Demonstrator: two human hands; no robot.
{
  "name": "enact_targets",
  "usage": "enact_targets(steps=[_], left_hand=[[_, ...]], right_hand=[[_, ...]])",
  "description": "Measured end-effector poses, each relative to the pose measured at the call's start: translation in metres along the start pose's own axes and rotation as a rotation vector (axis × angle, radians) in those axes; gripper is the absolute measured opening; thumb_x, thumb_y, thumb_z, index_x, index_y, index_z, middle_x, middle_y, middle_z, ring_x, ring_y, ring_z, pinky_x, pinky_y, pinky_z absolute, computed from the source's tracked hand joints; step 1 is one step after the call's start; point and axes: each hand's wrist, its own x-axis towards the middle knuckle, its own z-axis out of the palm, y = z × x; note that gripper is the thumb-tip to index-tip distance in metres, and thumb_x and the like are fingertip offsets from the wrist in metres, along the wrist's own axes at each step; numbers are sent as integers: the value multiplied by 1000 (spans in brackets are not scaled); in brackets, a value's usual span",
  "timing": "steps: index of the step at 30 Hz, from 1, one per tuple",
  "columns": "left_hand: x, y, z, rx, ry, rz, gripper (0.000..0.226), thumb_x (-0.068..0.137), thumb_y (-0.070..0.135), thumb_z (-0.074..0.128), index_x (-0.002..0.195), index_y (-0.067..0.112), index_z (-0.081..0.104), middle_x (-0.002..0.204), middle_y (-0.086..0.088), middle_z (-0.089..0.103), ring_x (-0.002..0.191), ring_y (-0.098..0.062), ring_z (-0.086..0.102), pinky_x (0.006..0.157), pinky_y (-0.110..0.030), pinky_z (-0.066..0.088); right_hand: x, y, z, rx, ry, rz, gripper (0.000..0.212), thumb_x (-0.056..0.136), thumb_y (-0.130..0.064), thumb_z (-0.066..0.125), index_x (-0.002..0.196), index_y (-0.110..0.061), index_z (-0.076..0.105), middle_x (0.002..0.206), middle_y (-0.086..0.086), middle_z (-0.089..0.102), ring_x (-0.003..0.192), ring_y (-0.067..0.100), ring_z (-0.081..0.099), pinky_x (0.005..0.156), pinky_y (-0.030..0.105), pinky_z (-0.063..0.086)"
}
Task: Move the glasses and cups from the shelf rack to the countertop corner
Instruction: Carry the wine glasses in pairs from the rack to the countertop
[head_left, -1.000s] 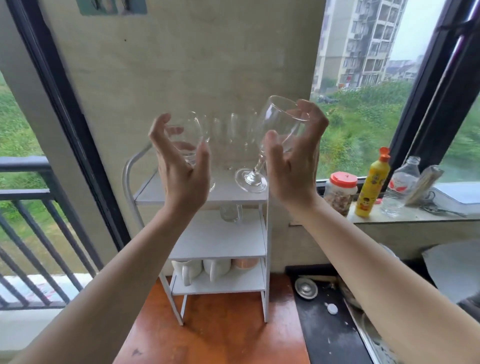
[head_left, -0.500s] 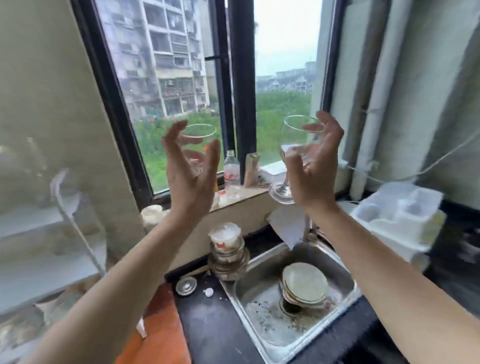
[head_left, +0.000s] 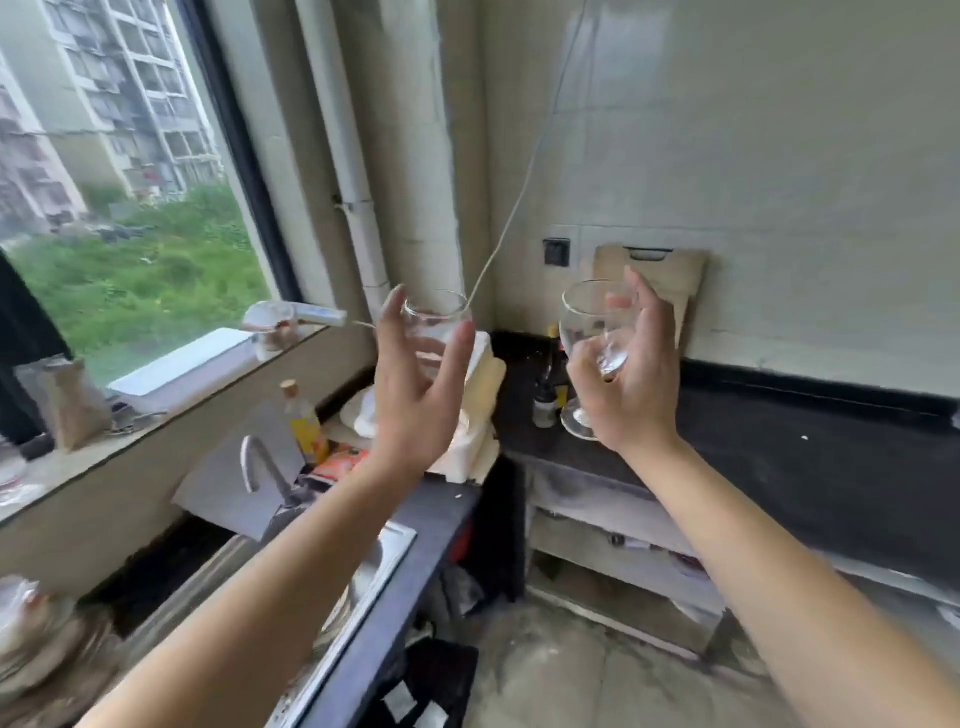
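Observation:
My left hand (head_left: 415, 384) grips a clear stemmed glass (head_left: 436, 317) by its bowl, held in the air over the left counter; its stem is hidden behind the palm. My right hand (head_left: 628, 384) grips a second clear wine glass (head_left: 587, 322) around the bowl, its round foot (head_left: 576, 428) hanging just above the black countertop corner (head_left: 779, 457). Both glasses are upright and empty. The shelf rack is out of view.
White foam blocks (head_left: 478, 410) and small dark bottles (head_left: 545, 400) stand in the corner. A wooden cutting board (head_left: 670, 280) leans on the wall. A steel sink (head_left: 384, 551) with tap (head_left: 260, 462) lies at left below the window sill (head_left: 171, 374). A yellow bottle (head_left: 306, 426) stands by the tap.
The view has swung right from the shelf rack, past the sink, to the countertop corner. Both hands kept their glasses raised and carried them along.

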Motion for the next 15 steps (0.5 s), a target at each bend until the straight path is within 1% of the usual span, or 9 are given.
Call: enact_targets(steps=[3,5,7,8,9,10,11,13,15], left_hand=[[8,-12,82,-81,-151,-26,74,90,54,60,149,22,28,95,6,67,83,-5,66,80,-27,51],[14,-22,137,-133,-234,-19,74,89,55,60,148,22,30,100,3,67,88,-9,65,85,-32,53],[19,-29,194,-187,-323,0,72,90,54,60,147,21,30,108,-5,64,92,-10,64,87,-28,52],[21,-30,222,-216,-364,10,72,90,54,59,147,21,31,115,-5,61,95,-8,64,87,-24,52],[23,-30,250,-247,-407,12,71,90,54,59,147,20,32,121,-3,58,97,-6,64,87,-22,51],[25,-27,278,-281,-453,8,68,92,51,60,146,20,33,121,0,56,97,-4,63,86,-20,50],[27,-24,306,-314,-497,2,65,93,47,61,145,19,35,120,2,55,96,0,62,84,-17,49],[29,-13,360,-368,-599,9,61,94,43,63,145,20,37,121,2,53,96,3,60,81,-11,46],[26,0,410,-417,-699,22,62,92,43,66,144,23,39,126,0,50,96,2,61,85,-14,46]], right_hand=[[12,55,-50,-107,60,78,75,79,-38,55,144,-2,42,128,9,55,91,-17,56,79,3,42],[18,90,-81,-189,88,118,77,79,-40,56,145,-3,41,130,7,56,94,-14,57,82,6,44],[26,122,-113,-274,102,169,80,78,-44,58,146,-7,39,130,2,57,95,-12,59,82,9,46],[30,136,-129,-319,111,201,81,77,-46,58,147,-11,37,129,0,58,94,-7,62,81,15,49],[35,150,-146,-365,132,238,82,77,-47,59,148,-14,36,128,-3,59,93,-1,65,81,22,52],[40,161,-163,-413,159,275,83,76,-48,60,149,-17,36,127,-5,60,93,2,65,82,27,53],[45,171,-181,-462,187,312,83,75,-49,60,149,-19,36,127,-7,60,94,0,64,84,28,51],[52,188,-218,-559,234,356,86,73,-52,60,149,-21,36,127,-11,59,97,-5,58,88,22,46],[56,201,-255,-641,280,382,88,71,-54,61,149,-20,38,124,-15,57,100,-5,54,87,11,40]])
